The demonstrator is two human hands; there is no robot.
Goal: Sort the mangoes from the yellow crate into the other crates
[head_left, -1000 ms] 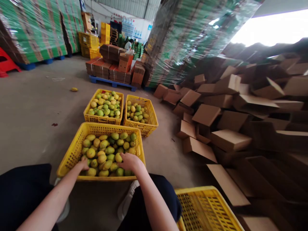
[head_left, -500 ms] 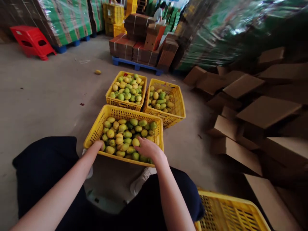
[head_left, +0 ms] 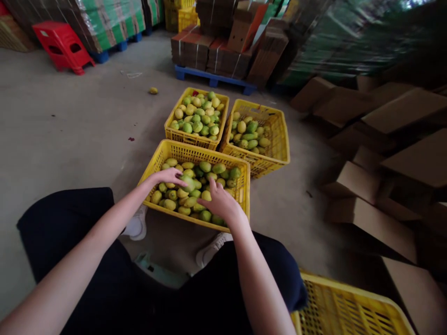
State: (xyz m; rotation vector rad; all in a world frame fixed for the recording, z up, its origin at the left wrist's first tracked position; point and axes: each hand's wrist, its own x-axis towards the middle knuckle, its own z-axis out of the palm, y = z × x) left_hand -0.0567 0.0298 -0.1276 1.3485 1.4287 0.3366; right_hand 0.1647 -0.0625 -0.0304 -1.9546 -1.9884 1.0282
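A yellow plastic crate (head_left: 195, 151) in front of me holds many oval green and yellow fruits (head_left: 183, 210); their exact kind I cannot tell. My left hand (head_left: 170, 177) reaches over its left side, with the fingers around a larger-looking green fruit (head_left: 187, 183) above the others. To the right, my right hand (head_left: 220, 200) hovers over the pile with thumb and fingers spread. Its fingertips are close to the fruits, and whether they touch any is unclear. Nothing shows in its grasp.
Behind stand a full fruit crate (head_left: 190, 137) and a partly filled one (head_left: 275, 139). Another yellow crate (head_left: 352, 302) is by my right knee. Cardboard boxes (head_left: 380, 223) lie piled at right. A red stool (head_left: 64, 49), a loose fruit (head_left: 153, 90) and a blue pallet (head_left: 213, 78) lie farther off.
My left hand has moved from the crate's left front edge in over the fruits and now has a green fruit. My right hand has its fingers spread wider. The view has tilted downward.
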